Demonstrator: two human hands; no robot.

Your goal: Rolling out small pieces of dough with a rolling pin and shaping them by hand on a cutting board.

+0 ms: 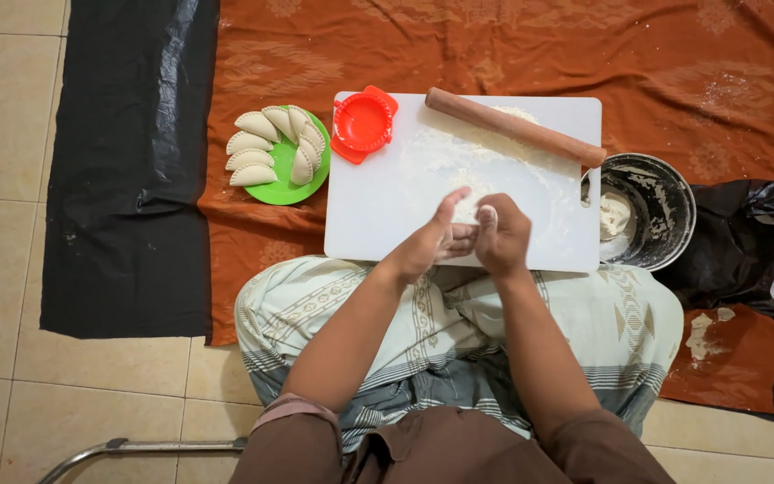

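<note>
A person seated on the floor is working a small dough lump (486,213) between both hands, the left hand (434,242) lying open-fingered against it and the right hand (502,235) curling closed around it, just above the floured board (387,206). Seven folded dumplings (275,148) are already sitting on the green plate (290,191); more dough is waiting in the bowl (665,202), with the red press (363,123) and rolling pin (514,126) lying idle.

Probably a home floor used as a kitchen: tiled floor (11,161), spread cloth (512,45), floured cutting board (378,215), rolling pin (512,125).
</note>
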